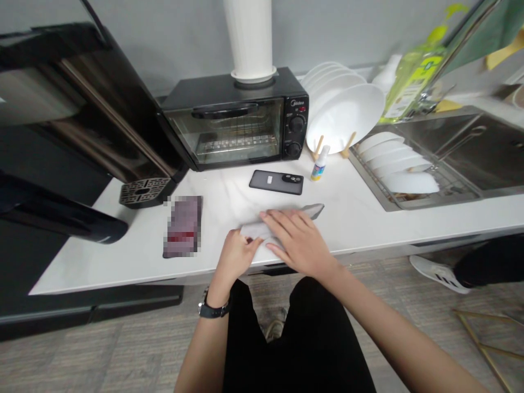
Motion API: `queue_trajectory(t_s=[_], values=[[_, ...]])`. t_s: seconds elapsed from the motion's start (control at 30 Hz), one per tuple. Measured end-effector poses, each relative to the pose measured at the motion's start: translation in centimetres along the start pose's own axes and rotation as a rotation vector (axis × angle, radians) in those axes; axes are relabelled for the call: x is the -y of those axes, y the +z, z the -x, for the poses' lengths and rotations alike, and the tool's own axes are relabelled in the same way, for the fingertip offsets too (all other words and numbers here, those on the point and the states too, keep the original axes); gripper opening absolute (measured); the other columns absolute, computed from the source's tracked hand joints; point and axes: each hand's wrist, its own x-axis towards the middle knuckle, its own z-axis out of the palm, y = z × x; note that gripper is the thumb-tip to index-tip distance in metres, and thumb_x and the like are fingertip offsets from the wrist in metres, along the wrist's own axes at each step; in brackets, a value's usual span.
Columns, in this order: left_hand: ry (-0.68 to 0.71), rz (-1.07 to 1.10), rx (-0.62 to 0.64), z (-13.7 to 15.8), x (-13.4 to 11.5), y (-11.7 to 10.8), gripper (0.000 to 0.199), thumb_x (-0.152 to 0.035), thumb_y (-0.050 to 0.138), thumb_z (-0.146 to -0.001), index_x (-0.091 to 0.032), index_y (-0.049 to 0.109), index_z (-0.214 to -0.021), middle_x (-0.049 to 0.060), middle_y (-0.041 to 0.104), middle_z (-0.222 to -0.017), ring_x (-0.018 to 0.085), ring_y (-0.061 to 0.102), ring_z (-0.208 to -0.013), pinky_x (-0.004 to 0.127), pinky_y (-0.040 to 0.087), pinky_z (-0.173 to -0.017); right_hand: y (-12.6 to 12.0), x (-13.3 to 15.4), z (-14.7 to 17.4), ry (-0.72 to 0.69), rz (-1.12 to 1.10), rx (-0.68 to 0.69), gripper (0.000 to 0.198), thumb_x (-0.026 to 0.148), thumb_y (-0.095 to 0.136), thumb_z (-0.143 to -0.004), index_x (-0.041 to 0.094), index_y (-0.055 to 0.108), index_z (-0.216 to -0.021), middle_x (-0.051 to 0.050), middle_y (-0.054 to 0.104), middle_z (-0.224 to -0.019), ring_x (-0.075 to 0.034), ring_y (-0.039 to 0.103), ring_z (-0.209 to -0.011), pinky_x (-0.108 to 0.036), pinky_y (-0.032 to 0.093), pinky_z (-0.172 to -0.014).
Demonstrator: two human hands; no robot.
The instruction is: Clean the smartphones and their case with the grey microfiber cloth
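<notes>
A pale grey-white cloth (pixel 250 230) lies at the counter's front edge, under and between my hands. My left hand (pixel 237 254) is closed on its near left end, thumb pointing right. My right hand (pixel 297 240) lies over it with fingers stretched out flat and the thumb apart. A darker grey pointed end (pixel 314 210) sticks out beyond my right fingers; I cannot tell whether it is cloth or something under it. Just behind lies a dark phone (pixel 270 183), its cameras facing up. Beside that stands a small spray bottle (pixel 320 164) with a white top.
A blurred-out flat dark object (pixel 184 224) lies left on the white counter (pixel 221 210), near a black drinks machine (pixel 139 158). Behind are a toaster oven (pixel 237 125) and racked white plates (pixel 344 117). A sink (pixel 483 158) with bowls (pixel 401 164) is right. Another person's shoe (pixel 440 273) shows below.
</notes>
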Motion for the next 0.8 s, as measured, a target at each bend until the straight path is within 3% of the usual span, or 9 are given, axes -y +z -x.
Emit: queue_trajectory(t_s=[0.07,0.13,0.27,0.33,0.43,0.5,0.57,0.7,0.8], values=[[-0.062,0.032,0.026,0.0,-0.1,0.0,0.040,-0.045,0.063,-0.093,-0.017,0.060,-0.064,-0.003,0.055,-0.059,0.013,0.048,-0.058,0.024,0.035,-0.056,-1.0,-2.5,0.9,0.130,0.048,-0.009,0.046,0.046,0.046,-0.108,0.010,0.064,-0.131,-0.014,0.072,-0.115,-0.030,0.059,-0.101,-0.044,0.041,-0.093],[-0.092,0.050,0.022,0.1,-0.3,0.0,0.047,-0.051,0.064,-0.092,-0.017,0.057,-0.062,-0.004,0.048,-0.058,0.011,0.042,-0.058,0.023,0.029,-0.053,-1.4,-4.1,0.7,0.271,0.106,-0.024,0.036,0.039,0.045,-0.109,0.015,0.070,-0.102,-0.010,0.071,-0.091,-0.027,0.057,-0.085,-0.041,0.039,-0.079],[-0.100,0.054,0.016,0.1,-0.5,0.0,0.045,-0.050,0.062,-0.092,-0.016,0.056,-0.063,-0.004,0.047,-0.058,0.011,0.042,-0.057,0.023,0.029,-0.053,-0.3,-2.0,-2.3,0.441,0.149,-0.086,0.034,0.021,0.046,-0.104,0.019,0.067,-0.077,-0.008,0.070,-0.079,-0.026,0.058,-0.082,-0.042,0.039,-0.084],[-0.063,0.028,0.010,0.1,-0.6,-0.1,0.036,-0.039,0.058,-0.091,-0.017,0.056,-0.062,-0.003,0.050,-0.058,0.012,0.045,-0.057,0.024,0.033,-0.054,0.8,0.9,-3.7,0.348,0.072,-0.086,0.030,0.022,0.047,-0.104,0.018,0.070,-0.085,-0.008,0.073,-0.087,-0.026,0.059,-0.089,-0.043,0.039,-0.092],[0.069,-0.001,-0.036,0.1,-0.6,-0.4,0.016,-0.021,0.051,-0.083,-0.016,0.060,-0.070,0.003,0.065,-0.073,0.017,0.059,-0.069,0.027,0.044,-0.066,1.8,4.1,-3.9,0.056,-0.049,-0.068,0.033,0.026,0.045,-0.107,0.013,0.067,-0.128,-0.010,0.073,-0.123,-0.026,0.058,-0.114,-0.041,0.038,-0.105],[0.096,0.007,-0.027,0.1,-0.5,-0.4,0.014,-0.018,0.051,-0.081,-0.016,0.062,-0.072,0.004,0.067,-0.077,0.018,0.061,-0.073,0.028,0.046,-0.070,1.6,3.9,-2.6,-0.039,-0.055,-0.061,0.044,0.030,0.044,-0.109,0.012,0.053,-0.149,-0.011,0.066,-0.141,-0.026,0.053,-0.126,-0.041,0.035,-0.111],[0.035,0.024,0.019,0.1,-0.5,-0.3,0.022,-0.025,0.054,-0.086,-0.017,0.057,-0.066,0.000,0.059,-0.066,0.015,0.054,-0.064,0.026,0.042,-0.064,0.8,1.8,-0.9,0.020,-0.010,-0.061,0.046,0.035,0.044,-0.109,0.013,0.053,-0.149,-0.012,0.068,-0.135,-0.027,0.056,-0.118,-0.042,0.037,-0.105],[-0.083,0.059,0.024,0.2,-0.6,0.0,0.045,-0.048,0.064,-0.092,-0.018,0.050,-0.062,-0.005,0.040,-0.059,0.010,0.038,-0.058,0.024,0.027,-0.054,-1.1,-3.6,0.4,0.316,0.116,-0.063,0.037,0.031,0.042,-0.109,0.016,0.072,-0.095,-0.008,0.071,-0.086,-0.025,0.058,-0.082,-0.039,0.037,-0.077],[-0.068,0.045,-0.003,0.2,-0.4,0.1,0.049,-0.049,0.065,-0.092,-0.018,0.045,-0.060,-0.006,0.035,-0.059,0.009,0.033,-0.058,0.024,0.023,-0.053,-1.3,-3.7,-1.4,0.457,0.176,-0.059,0.039,0.021,0.044,-0.105,0.018,0.068,-0.075,-0.008,0.071,-0.077,-0.025,0.058,-0.078,-0.040,0.036,-0.079]])
